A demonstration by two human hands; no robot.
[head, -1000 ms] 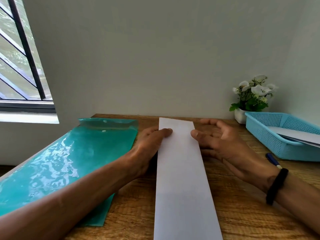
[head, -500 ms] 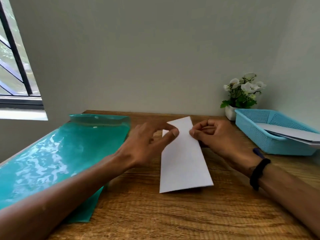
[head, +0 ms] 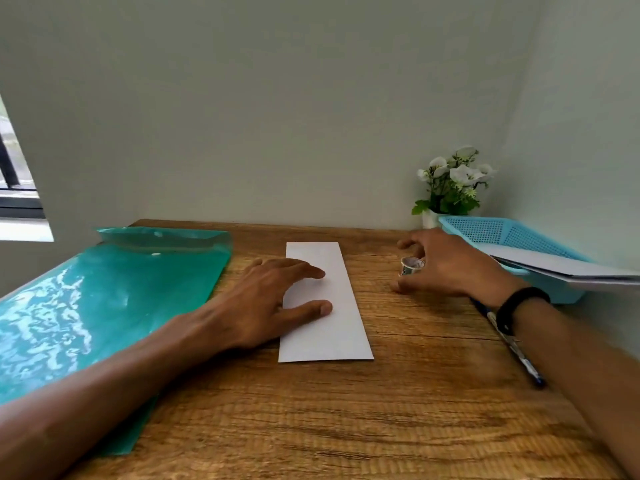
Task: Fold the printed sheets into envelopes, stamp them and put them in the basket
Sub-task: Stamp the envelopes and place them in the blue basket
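Fingers of the left hand (head: 263, 306) lay spread flat on the folded sheet (head: 329, 327); right of the sheet, the right hand (head: 446, 268) curled around a small stamp (head: 410, 266).

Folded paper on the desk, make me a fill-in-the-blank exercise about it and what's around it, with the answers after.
1. The left hand presses flat on the folded ____.
2. The right hand reaches over a small stamp that stands on the ____.
3. The basket with paper in it is ____ in colour.
4. Under the left arm lies a green plastic ____.

Missing words: paper; desk; blue; folder.
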